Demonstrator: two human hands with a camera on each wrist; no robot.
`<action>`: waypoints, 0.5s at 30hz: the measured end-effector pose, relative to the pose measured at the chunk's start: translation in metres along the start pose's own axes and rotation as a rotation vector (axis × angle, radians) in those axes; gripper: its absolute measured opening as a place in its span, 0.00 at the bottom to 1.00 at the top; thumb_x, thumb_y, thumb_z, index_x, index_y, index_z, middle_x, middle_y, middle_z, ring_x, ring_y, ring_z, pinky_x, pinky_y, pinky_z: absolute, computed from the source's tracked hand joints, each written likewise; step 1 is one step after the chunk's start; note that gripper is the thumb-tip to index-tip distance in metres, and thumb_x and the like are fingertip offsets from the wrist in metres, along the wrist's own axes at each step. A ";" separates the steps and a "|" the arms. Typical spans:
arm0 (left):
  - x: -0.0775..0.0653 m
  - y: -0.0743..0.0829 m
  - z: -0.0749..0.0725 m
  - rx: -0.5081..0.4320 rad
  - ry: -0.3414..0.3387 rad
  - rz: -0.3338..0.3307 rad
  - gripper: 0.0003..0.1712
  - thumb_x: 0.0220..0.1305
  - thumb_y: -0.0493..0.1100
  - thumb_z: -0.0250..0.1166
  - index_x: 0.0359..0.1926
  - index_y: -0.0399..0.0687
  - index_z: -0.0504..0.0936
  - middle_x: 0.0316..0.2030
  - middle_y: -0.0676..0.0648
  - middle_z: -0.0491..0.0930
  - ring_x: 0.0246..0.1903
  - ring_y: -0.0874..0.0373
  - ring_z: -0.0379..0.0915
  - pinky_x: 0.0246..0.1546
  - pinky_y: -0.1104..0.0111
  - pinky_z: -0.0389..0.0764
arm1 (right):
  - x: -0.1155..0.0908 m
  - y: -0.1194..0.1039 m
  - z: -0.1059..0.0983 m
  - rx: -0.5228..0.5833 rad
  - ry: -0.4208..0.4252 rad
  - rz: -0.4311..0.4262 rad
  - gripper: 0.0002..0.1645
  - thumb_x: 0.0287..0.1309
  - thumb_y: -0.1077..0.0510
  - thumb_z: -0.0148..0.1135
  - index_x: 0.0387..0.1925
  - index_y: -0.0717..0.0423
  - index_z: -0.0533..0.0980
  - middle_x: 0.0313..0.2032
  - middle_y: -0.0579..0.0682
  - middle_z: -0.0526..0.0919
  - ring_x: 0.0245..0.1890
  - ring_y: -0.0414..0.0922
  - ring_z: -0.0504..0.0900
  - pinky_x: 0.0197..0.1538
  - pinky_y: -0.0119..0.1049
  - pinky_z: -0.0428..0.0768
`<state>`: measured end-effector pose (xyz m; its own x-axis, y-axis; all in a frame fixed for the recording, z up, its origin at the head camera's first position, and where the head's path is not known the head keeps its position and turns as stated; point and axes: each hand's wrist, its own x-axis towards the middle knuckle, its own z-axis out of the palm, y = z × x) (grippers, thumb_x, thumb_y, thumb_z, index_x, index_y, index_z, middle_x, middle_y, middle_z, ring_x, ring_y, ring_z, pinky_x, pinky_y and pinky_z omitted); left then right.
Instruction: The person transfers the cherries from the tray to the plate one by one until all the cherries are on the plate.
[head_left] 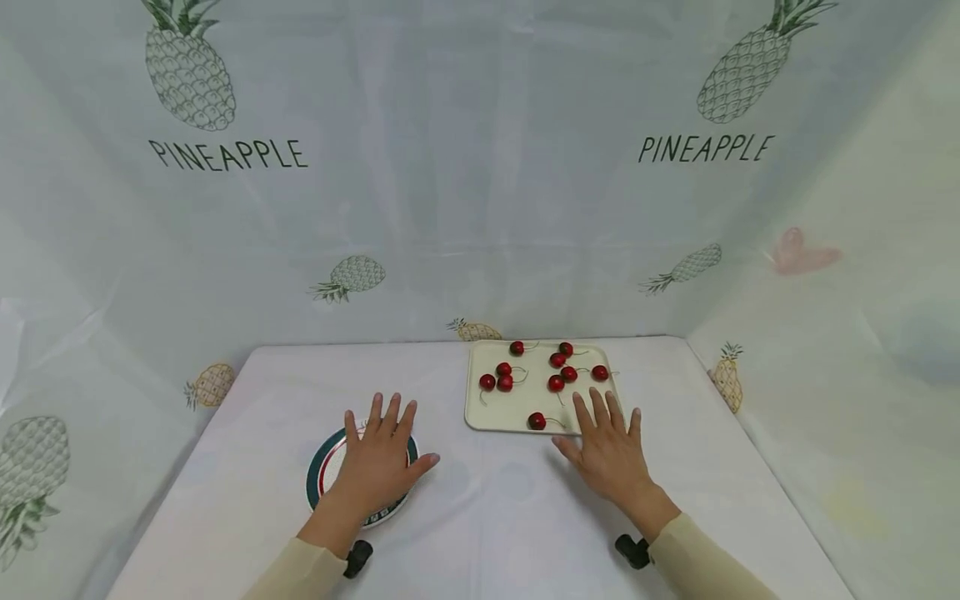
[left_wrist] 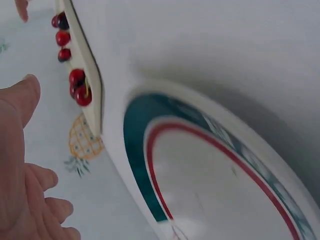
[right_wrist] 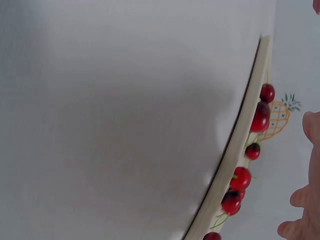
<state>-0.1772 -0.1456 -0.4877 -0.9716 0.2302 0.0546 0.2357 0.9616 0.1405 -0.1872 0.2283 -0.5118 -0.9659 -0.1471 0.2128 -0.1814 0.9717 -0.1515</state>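
The cream tray (head_left: 517,404) sits at the far side of the white-covered bench (head_left: 487,533), with ten dark red cherries (head_left: 556,383) scattered across it, thin stems attached. One cherry (head_left: 537,421) lies alone beside the tray's near edge; the others are gathered towards its far half, some touching or nearly so.

To the left of the tray and nearer the person is a round white plate (head_left: 318,467) with a teal band and a red ring inside it. The left hand (head_left: 377,468) is above this plate — palm down, fingers and thumb spread wide, holding nothing — and hides much of it in the head view.

The right hand (head_left: 607,454) is by the tray's near right corner, its fingers fanned out and holding nothing; in the head view its fingertips overlap that corner.

Below the tray, a black device (head_left: 358,558) shows at the left wrist and another (head_left: 633,552) at the right, beside cream sleeves (head_left: 701,558). Behind the tray hangs a pale backdrop (head_left: 465,167) printed with pineapples.
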 end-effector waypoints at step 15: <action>0.048 0.079 0.041 -0.068 -0.120 0.187 0.53 0.71 0.72 0.58 0.80 0.40 0.62 0.81 0.35 0.56 0.82 0.37 0.47 0.81 0.38 0.52 | 0.007 0.052 0.002 0.035 -0.138 0.071 0.55 0.74 0.30 0.54 0.80 0.67 0.56 0.79 0.72 0.55 0.80 0.72 0.51 0.74 0.80 0.52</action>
<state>-0.2059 -0.0524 -0.5142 -0.9055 0.4232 -0.0314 0.4086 0.8894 0.2052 -0.2041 0.2776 -0.5202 -0.9923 -0.1044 0.0665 -0.1156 0.9739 -0.1954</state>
